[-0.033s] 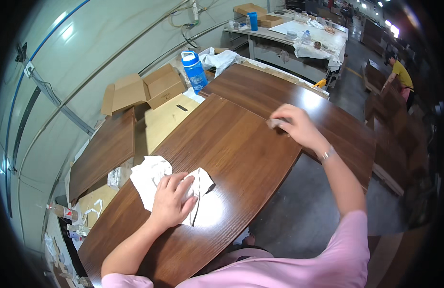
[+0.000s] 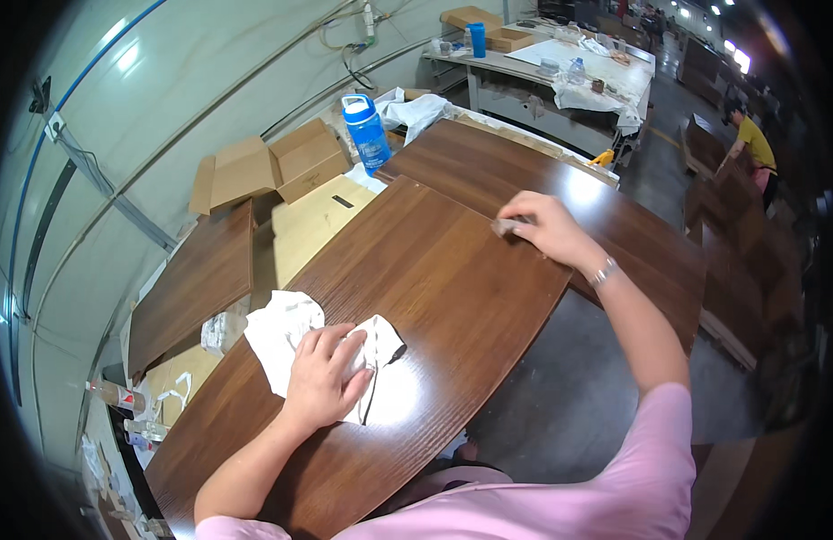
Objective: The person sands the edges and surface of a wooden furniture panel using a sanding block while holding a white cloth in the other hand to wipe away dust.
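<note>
On the bench: a long dark wood panel (image 2: 416, 297) lies flat, a second panel (image 2: 543, 180) butted against its far end.
Left hand: the left hand (image 2: 322, 378) lies palm-down on a white rag (image 2: 286, 328) near the panel's close end — fingers spread and curled over a bunched part of the cloth, pressing it to the wood rather than pinching it.
Right hand: the right hand (image 2: 547, 229) reaches to the far edge of the panel, fingertips closed narrowly on a small grey pad (image 2: 507, 225), held flat against the surface close to the seam between the two panels.
Pad: too small to tell if it is abrasive or a bit of cloth.
Rag: partly unfolded, one corner trailing toward the panel's left edge; a thin dark stick or pen (image 2: 380, 382) lies just under it.
Doing it well, as I judge it: keep the pad flat and run it along the grain, light even pressure, not tipping over the edge — the braced left hand should keep the panel steady.
Round about: a blue bottle (image 2: 367, 130) stands beyond the panels, open cardboard boxes (image 2: 263, 166) to its left, another brown panel (image 2: 196, 283) lower at the side.
Further off: a cluttered table (image 2: 561, 67); a person in yellow (image 2: 754, 144) bends over stacked boards.
</note>
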A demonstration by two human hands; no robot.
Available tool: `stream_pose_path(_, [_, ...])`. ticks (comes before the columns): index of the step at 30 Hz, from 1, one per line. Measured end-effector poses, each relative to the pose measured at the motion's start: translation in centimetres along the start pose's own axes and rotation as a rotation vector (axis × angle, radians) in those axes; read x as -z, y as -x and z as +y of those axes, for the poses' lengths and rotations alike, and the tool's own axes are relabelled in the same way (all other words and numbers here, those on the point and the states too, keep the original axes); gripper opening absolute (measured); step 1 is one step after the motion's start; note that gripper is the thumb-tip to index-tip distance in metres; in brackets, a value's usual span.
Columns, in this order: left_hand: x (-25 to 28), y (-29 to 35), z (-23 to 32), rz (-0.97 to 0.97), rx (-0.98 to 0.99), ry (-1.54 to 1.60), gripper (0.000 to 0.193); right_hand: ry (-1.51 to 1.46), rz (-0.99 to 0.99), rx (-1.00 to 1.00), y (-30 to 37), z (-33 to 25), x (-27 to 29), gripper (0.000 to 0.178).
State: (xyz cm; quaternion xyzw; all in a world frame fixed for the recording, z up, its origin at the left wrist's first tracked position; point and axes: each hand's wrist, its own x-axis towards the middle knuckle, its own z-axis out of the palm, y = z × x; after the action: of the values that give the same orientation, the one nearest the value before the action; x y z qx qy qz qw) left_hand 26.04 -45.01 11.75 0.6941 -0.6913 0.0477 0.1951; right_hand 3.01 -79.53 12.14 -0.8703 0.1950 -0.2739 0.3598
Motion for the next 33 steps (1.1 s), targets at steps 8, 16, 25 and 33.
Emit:
stream_pose_path(8, [0.6, 0.2, 0.0, 0.032, 0.074, 0.007, 0.046, 0.185, -0.202, 0.153, -15.2, 3.4, -7.7, 0.022])
stream_pose_path(16, [0.3, 0.1, -0.2, 0.057, 0.081, 0.063, 0.043, 0.083, -0.195, -0.009, -21.7, 4.7, -12.0, 0.025])
stream_pose_path(25, [0.2, 0.0, -0.2, 0.078, 0.07, 0.077, 0.043, 0.118, -0.242, 0.085, -10.6, 4.1, -4.2, 0.025])
stream_pose_path(33, [-0.1, 0.4, -0.1, 0.08, 0.066, 0.039, 0.045, 0.156, -0.241, -0.018, 1.9, 2.2, 2.5, 0.027])
